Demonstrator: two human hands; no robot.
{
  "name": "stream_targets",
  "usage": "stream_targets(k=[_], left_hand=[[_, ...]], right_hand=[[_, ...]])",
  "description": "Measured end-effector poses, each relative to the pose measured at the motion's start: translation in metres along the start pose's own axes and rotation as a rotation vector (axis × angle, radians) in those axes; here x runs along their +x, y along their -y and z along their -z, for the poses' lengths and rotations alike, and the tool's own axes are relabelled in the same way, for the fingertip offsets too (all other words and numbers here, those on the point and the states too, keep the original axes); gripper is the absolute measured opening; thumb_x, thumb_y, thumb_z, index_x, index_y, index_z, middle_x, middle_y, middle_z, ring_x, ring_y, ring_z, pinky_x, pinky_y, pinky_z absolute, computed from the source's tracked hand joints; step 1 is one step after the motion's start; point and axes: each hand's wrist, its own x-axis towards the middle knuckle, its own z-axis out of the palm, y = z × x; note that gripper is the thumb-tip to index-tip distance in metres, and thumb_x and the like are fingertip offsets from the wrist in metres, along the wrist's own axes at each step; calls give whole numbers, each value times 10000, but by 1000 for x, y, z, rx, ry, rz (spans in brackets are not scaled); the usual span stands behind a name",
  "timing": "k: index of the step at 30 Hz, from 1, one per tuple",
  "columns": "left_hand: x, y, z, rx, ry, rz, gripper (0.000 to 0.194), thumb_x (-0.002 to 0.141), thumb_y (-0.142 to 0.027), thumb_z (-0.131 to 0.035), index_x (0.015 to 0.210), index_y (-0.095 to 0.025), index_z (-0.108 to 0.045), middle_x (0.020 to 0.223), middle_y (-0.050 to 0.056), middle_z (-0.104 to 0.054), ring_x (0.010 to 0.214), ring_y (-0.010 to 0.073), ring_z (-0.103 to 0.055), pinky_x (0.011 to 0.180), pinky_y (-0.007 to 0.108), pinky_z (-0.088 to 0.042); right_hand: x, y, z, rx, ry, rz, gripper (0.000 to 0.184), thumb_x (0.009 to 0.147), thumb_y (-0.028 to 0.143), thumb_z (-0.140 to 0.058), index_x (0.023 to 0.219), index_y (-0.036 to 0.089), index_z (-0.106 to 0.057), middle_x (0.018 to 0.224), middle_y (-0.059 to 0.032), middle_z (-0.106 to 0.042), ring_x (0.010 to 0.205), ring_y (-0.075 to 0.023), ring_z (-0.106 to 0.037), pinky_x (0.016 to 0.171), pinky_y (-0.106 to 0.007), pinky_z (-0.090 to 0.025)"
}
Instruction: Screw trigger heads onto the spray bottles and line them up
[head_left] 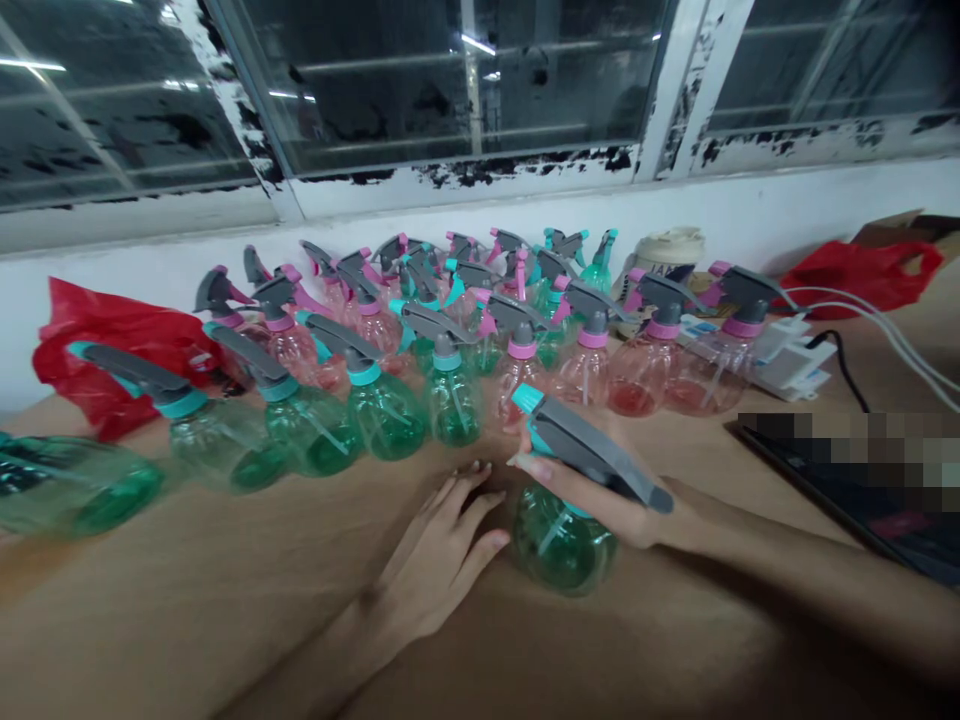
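My right hand point(600, 495) is wrapped round the neck of a green spray bottle point(562, 550) with a grey and turquoise trigger head. That bottle stands upright on the wooden table point(315, 600), its nozzle turned away to the left. Just left of it, my left hand point(446, 545) rests on the table with fingers stretched out, holding nothing. Beyond my hands, a front row holds several green spray bottles point(386, 415) on the left and several pink spray bottles point(649, 375) on the right. More bottles crowd behind them.
Red plastic bags point(112, 360) lie at the left, and another red bag point(862, 275) at the far right. A white tub point(667, 250) stands by the wall. A power strip point(795, 355) with cables sits right of the bottles, near a dark flat device point(817, 480). Windows line the back.
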Motion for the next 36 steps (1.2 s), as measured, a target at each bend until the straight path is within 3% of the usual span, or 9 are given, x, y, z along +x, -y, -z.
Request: stream_targets(k=[4,8,15,19,21,28,36], left_hand=[[0,0,0,14,-6,-3,407,1001,-386,-280,1292,-161,-453,1394,130,-409,1292,274,-372,1040,494,-347],[0,-1,-1,36,-10,11,385,993,-369,-325,1288,-160,-459,1387,125,-419,1289,279,-376,1038,491,-349],[-1,-2,-2,53,-18,17,375,989,-373,-344,1288,-172,-450,1396,120,-409,1279,274,-387,1036,489,-349],[-2,-1,-3,49,-22,21,375,988,-378,-348,1290,-179,-449,1384,118,-421,1274,280,-394,1029,495,-358],[-2,-1,-3,40,-25,17,380,988,-383,-347,1298,-183,-441,1387,115,-419,1281,274,-387,1035,489,-354],[-1,-2,-1,13,-13,6,395,993,-384,-326,1298,-159,-440,1406,126,-392,1310,264,-348,1064,476,-320],[-1,-3,0,-6,-23,12,381,991,-383,-332,1290,-179,-450,1408,117,-390,1304,261,-361,1055,476,-336]], right_hand=[[-1,-3,-2,39,-26,-2,41,854,246,-546,837,215,-565,773,19,-573,707,-120,-562,670,-268,-461],[-3,-8,-4,87,-56,-22,177,816,245,-610,991,223,-587,904,-6,-621,773,-141,-608,698,-283,-486],[-5,-7,-8,37,-114,-80,233,798,285,-618,1019,224,-578,817,-7,-594,712,-160,-588,650,-308,-472],[-5,-3,-8,-32,-118,-32,66,797,236,-598,835,225,-546,733,22,-526,663,-135,-541,616,-288,-449],[-4,0,-8,-65,-132,-3,121,801,224,-587,726,223,-492,676,39,-474,614,-115,-498,567,-265,-420],[0,9,-4,-150,-123,-20,237,804,167,-551,621,224,-412,567,61,-347,496,-98,-386,509,-256,-361],[-2,-2,-7,-80,-132,53,55,844,156,-528,826,205,-545,749,30,-538,655,-106,-494,599,-258,-397]])
